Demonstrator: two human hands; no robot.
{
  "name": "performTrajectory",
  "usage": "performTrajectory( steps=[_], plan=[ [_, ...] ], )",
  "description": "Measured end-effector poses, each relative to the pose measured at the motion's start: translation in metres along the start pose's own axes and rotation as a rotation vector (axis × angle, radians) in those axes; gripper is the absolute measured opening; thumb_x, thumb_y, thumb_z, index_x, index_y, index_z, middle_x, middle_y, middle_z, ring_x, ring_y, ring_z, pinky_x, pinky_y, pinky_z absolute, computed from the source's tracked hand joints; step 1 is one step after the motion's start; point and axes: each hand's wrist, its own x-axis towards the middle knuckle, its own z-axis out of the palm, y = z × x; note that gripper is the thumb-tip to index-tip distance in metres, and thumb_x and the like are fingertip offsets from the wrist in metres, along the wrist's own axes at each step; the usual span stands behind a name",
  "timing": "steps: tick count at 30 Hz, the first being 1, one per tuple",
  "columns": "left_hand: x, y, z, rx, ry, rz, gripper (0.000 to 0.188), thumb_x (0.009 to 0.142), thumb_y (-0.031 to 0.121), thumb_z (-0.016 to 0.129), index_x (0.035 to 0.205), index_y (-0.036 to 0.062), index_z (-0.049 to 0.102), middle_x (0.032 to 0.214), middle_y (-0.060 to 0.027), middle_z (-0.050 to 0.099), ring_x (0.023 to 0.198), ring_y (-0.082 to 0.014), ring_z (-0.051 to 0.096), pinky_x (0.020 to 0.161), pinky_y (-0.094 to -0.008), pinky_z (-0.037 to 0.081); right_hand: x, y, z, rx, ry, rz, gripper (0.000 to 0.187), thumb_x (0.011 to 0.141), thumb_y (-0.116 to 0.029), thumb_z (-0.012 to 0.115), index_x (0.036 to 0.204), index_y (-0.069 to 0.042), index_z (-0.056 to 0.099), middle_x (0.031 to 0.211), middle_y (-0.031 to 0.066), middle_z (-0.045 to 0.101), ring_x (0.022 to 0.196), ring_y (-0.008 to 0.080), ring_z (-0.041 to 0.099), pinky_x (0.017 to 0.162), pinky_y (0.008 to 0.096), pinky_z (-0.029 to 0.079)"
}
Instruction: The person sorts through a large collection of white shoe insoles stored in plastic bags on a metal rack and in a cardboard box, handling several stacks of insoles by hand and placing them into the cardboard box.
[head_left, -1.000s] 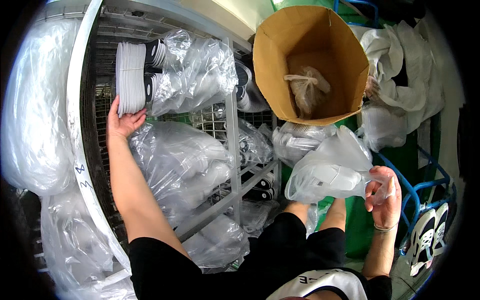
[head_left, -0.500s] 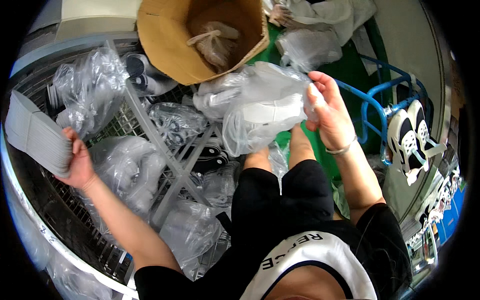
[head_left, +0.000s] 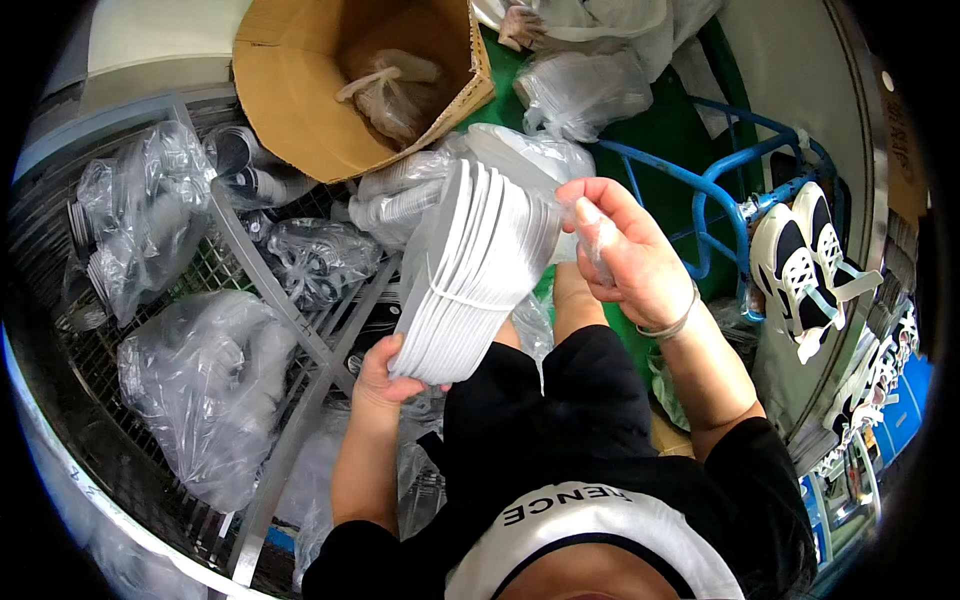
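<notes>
A thick stack of pale grey-white insoles (head_left: 485, 275), bound by a thin band, is gripped at its lower end by my left hand (head_left: 388, 372). The stack is tilted and fanned slightly, in front of my knees. My right hand (head_left: 632, 245) is closed on the edge of a clear plastic bag (head_left: 545, 155), with thumb and fingers pinched. The stack's upper end lies against this bag and hides part of it. Whether the stack's tip is inside the bag mouth, I cannot tell.
A cardboard box (head_left: 290, 110) holding a knotted bag stands ahead. At left, a wire-mesh rack with grey bars (head_left: 265, 270) carries several plastic bags (head_left: 215, 385). To the right are a blue metal frame (head_left: 725, 215) and black-and-white shoes (head_left: 795, 270). Another filled bag (head_left: 585, 90) lies beyond.
My left hand has brought the insole stack from the far left over the rack to the bag in front of me. My right hand still holds the bag and has shifted slightly left.
</notes>
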Motion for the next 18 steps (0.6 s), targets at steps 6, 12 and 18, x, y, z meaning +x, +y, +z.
performTrajectory(
  steps=[6, 12, 18],
  plan=[
    [-0.001, -0.011, 0.003, 0.509, 0.083, -0.206, 0.058, 0.074, 0.039, 0.047, 0.118, 0.0038, 0.035, 0.103, -0.0183, 0.050, 0.084, -0.0345, 0.053, 0.062, -0.0427, 0.046, -0.009, -0.010, 0.001, 0.092, -0.061, -0.036, 0.034, 0.085, -0.021, 0.041, 0.114, -0.005, 0.036, 0.105, 0.0060, 0.048, 0.042, 0.0017, 0.027, 0.034, 0.0142, 0.021],
    [0.066, -0.039, 0.078, -0.356, 0.260, 0.121, 0.050, 0.082, 0.041, 0.036, 0.117, 0.0054, 0.036, 0.117, -0.0143, 0.039, 0.106, -0.0288, 0.040, 0.083, -0.0405, 0.039, -0.037, 0.012, 0.014, 0.102, -0.117, 0.118, 0.058, 0.082, -0.021, 0.046, 0.128, -0.015, 0.010, 0.105, 0.0078, 0.044, 0.046, 0.0044, 0.031, 0.037, 0.0143, 0.025],
    [0.134, -0.049, 0.038, -0.066, -0.024, 0.273, 0.050, 0.079, 0.041, 0.043, 0.113, 0.0050, 0.039, 0.117, -0.0117, 0.040, 0.106, -0.0271, 0.040, 0.086, -0.0393, 0.036, -0.050, 0.020, 0.040, -0.005, -0.235, 0.180, 0.055, 0.081, -0.011, 0.049, 0.124, -0.002, 0.016, 0.092, 0.0048, 0.044, 0.076, 0.0078, 0.042, 0.067, 0.0202, 0.037]
  ],
)
